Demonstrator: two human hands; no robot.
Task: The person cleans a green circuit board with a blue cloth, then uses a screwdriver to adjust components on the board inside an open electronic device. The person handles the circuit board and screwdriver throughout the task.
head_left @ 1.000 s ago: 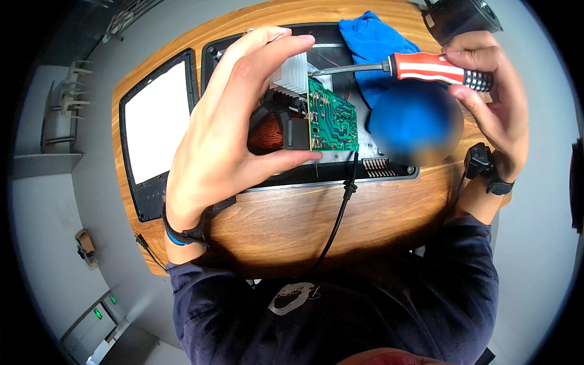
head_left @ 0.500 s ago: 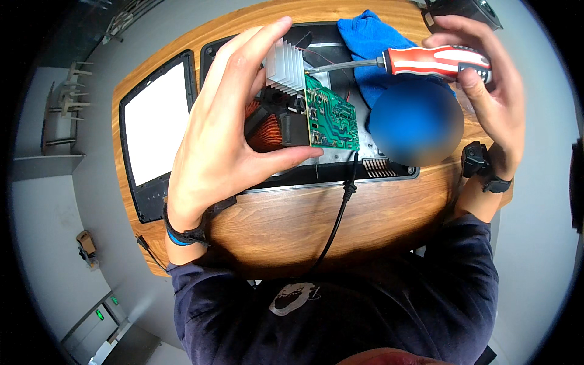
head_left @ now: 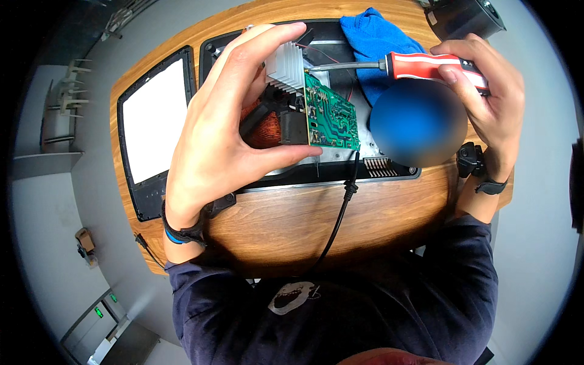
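Note:
My left hand (head_left: 219,134) grips an upright green circuit board (head_left: 331,112) with a finned silver heatsink (head_left: 285,66), thumb along its lower part. A copper coil (head_left: 264,131) sits behind it, over the open black appliance housing (head_left: 389,173). My right hand (head_left: 496,97) holds a red, white and black screwdriver (head_left: 413,64). Its shaft points left, with the tip at the board's upper edge beside the heatsink. A black power cord (head_left: 334,234) hangs from the board area down over the table edge.
A white-faced black panel (head_left: 152,121) lies at the left on the wooden table (head_left: 292,219). A blue cloth (head_left: 371,42) lies behind the screwdriver, beside a blurred round blue area (head_left: 417,121). A black cylindrical object (head_left: 462,18) stands at the back right. A plug (head_left: 143,243) lies at the left edge.
My right hand's fingers have shifted round the screwdriver handle, lifting and closing again, with the thumb now farther left on it. The board and heatsink have moved slightly left in my left hand.

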